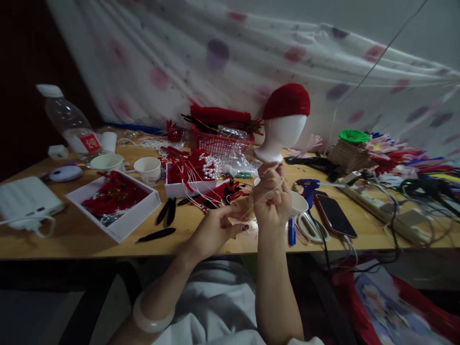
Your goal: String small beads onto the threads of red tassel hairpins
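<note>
My right hand (272, 195) is raised over the table, its fingers closed in a tight pinch. A thin pale thread (264, 197) runs from it down toward my left hand (214, 229). The left fingers are curled with the thumb below them, and the thread passes into them; their exact hold is blurred. White strings (196, 179) and red fuzzy pieces (219, 194) lie just beyond the left hand. Behind my right hand stands a paper cup (298, 204), partly hidden.
A white box (120, 235) with red pieces and black leaf-shaped pieces (157, 235) lie left. A foam head (282, 136) in a red cap and a red basket (219, 143) stand behind. Right are a glue gun (309, 189), scissors (312, 227), a phone (336, 215) and a power strip (381, 211).
</note>
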Available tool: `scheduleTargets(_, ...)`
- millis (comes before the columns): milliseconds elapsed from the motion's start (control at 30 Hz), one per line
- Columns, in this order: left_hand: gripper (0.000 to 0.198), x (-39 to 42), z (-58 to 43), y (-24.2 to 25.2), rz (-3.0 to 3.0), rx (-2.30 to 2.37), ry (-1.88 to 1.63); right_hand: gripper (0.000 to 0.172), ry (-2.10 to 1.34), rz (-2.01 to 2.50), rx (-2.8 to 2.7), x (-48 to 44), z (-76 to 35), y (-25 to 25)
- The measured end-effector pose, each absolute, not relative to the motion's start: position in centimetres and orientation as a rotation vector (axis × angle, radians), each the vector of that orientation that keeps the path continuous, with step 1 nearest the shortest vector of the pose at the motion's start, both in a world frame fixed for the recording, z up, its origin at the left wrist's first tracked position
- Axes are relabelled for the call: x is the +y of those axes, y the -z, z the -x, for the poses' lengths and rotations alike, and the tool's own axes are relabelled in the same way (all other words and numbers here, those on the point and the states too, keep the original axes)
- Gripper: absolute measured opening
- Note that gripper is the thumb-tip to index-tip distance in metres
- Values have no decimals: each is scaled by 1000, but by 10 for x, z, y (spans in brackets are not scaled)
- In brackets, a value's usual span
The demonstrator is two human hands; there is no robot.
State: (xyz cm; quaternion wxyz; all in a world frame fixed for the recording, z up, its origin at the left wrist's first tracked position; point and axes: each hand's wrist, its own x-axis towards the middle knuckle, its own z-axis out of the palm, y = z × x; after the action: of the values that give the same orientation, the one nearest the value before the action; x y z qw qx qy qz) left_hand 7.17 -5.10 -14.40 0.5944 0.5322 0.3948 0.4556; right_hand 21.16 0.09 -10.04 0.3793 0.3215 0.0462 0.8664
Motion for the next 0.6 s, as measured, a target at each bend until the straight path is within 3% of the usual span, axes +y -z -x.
scheduleTargets(100,17,-52,-70,144,-1166,836,-1037,20,-2286,-879,245,6,-217,100)
scheduleTargets(300,13,-66,-54,136,-1138,783,-1023,27,-2277,-895,249,11,-224,106)
scheduleTargets(600,13,-75,-52,131,-1117,761,-1061,15,-2203,-823,125,10,-225,112)
